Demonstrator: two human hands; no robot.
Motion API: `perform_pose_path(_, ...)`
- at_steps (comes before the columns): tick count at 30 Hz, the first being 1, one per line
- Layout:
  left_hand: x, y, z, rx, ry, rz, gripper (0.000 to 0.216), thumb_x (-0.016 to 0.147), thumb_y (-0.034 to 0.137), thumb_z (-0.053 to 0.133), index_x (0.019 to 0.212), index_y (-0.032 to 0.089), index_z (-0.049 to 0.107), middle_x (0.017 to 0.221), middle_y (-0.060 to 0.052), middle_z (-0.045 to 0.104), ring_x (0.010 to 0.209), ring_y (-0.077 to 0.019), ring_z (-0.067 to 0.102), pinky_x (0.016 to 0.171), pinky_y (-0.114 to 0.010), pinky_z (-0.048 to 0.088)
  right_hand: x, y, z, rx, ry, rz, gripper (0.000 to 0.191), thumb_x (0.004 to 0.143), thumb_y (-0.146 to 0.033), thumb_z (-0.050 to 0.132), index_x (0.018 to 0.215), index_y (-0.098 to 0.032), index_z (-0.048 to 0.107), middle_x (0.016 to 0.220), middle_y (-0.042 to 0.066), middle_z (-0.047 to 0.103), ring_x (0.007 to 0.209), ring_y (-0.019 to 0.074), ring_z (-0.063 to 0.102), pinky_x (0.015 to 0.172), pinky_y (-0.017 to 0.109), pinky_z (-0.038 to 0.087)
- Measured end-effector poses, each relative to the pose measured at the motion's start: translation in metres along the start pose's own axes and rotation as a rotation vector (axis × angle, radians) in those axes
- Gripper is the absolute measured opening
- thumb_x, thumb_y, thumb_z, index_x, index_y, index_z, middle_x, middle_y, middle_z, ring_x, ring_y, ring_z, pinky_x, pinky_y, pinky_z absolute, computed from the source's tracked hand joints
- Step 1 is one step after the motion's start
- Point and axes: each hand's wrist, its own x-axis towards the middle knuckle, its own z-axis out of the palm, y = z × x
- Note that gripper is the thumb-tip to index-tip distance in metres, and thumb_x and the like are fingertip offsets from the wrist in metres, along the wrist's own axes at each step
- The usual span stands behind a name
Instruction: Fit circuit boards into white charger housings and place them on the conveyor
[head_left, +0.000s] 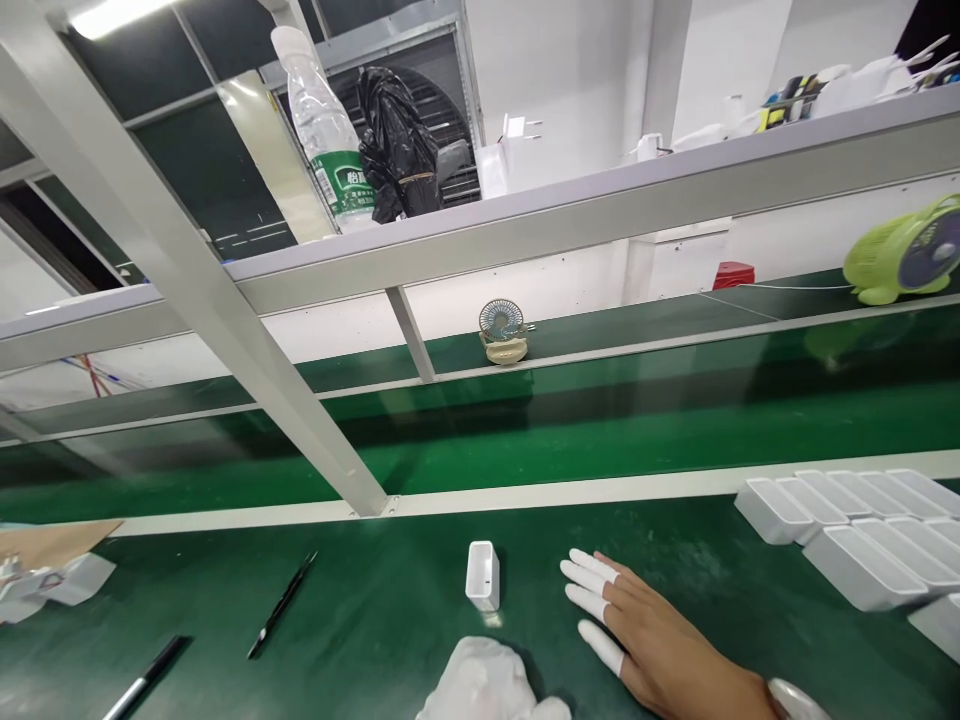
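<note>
My right hand [645,630] lies palm down at the lower right, low over or on the green tabletop. White finger cots cover its visible fingers, which are stretched out with nothing in them. To its left stands a small white rectangular plastic case [482,577], open at the top, with a small dark mark on one inner wall. The hand is apart from it. A rounded, crumpled white lump [484,682] is cut off by the bottom edge; I cannot make out what it is. My left hand does not show recognisably.
Rows of white cases [866,565] stand at the right. Two pens, a black one [281,605] and a silver-and-black one [146,680], lie on the left, near white parts [56,588]. A slanting metal post [300,410] rises behind. Beyond are a small fan [502,325] and a green fan [904,250].
</note>
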Motion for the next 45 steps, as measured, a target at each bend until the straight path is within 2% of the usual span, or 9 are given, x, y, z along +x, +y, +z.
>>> perform_pose_path(2,-0.001,-0.003,0.005,0.015,0.006,-0.013,0.035,0.097,0.045,0.051,0.082,0.017,0.064,0.071,0.000,0.063,0.058,-0.0091,0.055,0.058,-0.024,0.050,0.000,0.000,-0.002,-0.012,-0.007,-0.005,0.048,0.094,-0.016,0.052,0.142,-0.019,0.047,0.143,0.012,0.054,0.135,0.0268,0.048,0.114,0.049,0.043)
perform_pose_path(5,0.000,-0.005,0.008,0.047,0.021,-0.035,0.048,0.096,0.045,0.049,0.055,0.020,0.058,0.045,0.002,0.046,0.041,-0.0099,0.044,0.043,-0.025,0.035,0.001,-0.001,-0.003,-0.019,0.006,-0.013,0.049,0.094,-0.017,0.053,0.142,-0.019,0.046,0.142,0.013,0.055,0.133,0.0270,0.050,0.111,0.048,0.046)
perform_pose_path(8,0.002,-0.004,0.007,0.074,0.027,-0.045,0.054,0.092,0.043,0.052,0.044,0.020,0.052,0.039,0.000,0.039,0.037,-0.0110,0.041,0.040,-0.030,0.026,0.001,-0.001,-0.002,-0.025,0.023,-0.021,0.048,0.094,-0.017,0.054,0.142,-0.019,0.047,0.142,0.013,0.055,0.133,0.0276,0.050,0.111,0.048,0.046)
perform_pose_path(18,0.004,0.000,0.007,0.116,0.026,-0.028,0.055,0.092,0.042,0.051,0.041,0.019,0.049,0.036,0.000,0.034,0.033,-0.0091,0.030,0.039,-0.033,0.019,-0.001,0.002,-0.001,-0.047,-0.021,-0.041,0.048,0.095,-0.016,0.051,0.142,-0.017,0.046,0.144,0.013,0.053,0.135,0.0265,0.048,0.111,0.048,0.046)
perform_pose_path(24,0.002,-0.001,0.008,0.155,0.026,-0.023,0.048,0.086,0.043,0.058,0.045,0.020,0.047,0.039,0.000,0.042,0.037,-0.0106,0.041,0.041,-0.030,0.025,0.001,-0.002,-0.004,0.016,0.021,-0.001,0.047,0.093,-0.014,0.054,0.140,-0.018,0.049,0.141,0.012,0.056,0.134,0.0271,0.049,0.113,0.050,0.043)
perform_pose_path(30,0.003,0.007,0.014,0.279,0.098,-0.058,0.045,0.082,0.033,0.060,0.048,0.018,0.034,0.044,0.001,0.045,0.044,-0.0103,0.049,0.050,-0.029,0.033,0.004,-0.004,-0.011,0.074,-0.018,0.055,0.049,0.094,-0.014,0.052,0.143,-0.017,0.046,0.143,0.014,0.054,0.138,0.0255,0.045,0.116,0.049,0.040)
perform_pose_path(34,0.008,0.010,0.009,0.234,0.064,-0.025,0.047,0.086,0.030,0.056,0.049,0.016,0.031,0.044,0.003,0.044,0.043,-0.0078,0.046,0.051,-0.027,0.032,0.006,-0.004,-0.016,0.087,-0.054,0.090,0.052,0.094,-0.016,0.052,0.145,-0.015,0.041,0.144,0.016,0.052,0.140,0.0268,0.042,0.118,0.053,0.034)
perform_pose_path(38,0.010,0.009,0.004,0.208,0.034,0.013,0.049,0.090,0.030,0.054,0.048,0.016,0.032,0.045,0.003,0.043,0.044,-0.0077,0.046,0.052,-0.027,0.031,0.008,-0.004,-0.015,0.081,-0.053,0.116,0.048,0.094,-0.018,0.053,0.142,-0.014,0.046,0.142,0.015,0.054,0.140,0.0280,0.042,0.118,0.054,0.035)
perform_pose_path(45,0.005,0.001,0.008,0.189,-0.080,-0.049,0.047,0.088,0.030,0.061,0.048,0.017,0.040,0.050,0.003,0.050,0.050,-0.0090,0.051,0.055,-0.026,0.037,0.007,-0.004,-0.013,0.077,0.000,0.113,0.037,0.098,-0.025,0.050,0.133,-0.013,0.056,0.137,0.014,0.059,0.136,0.0258,0.046,0.119,0.050,0.035)
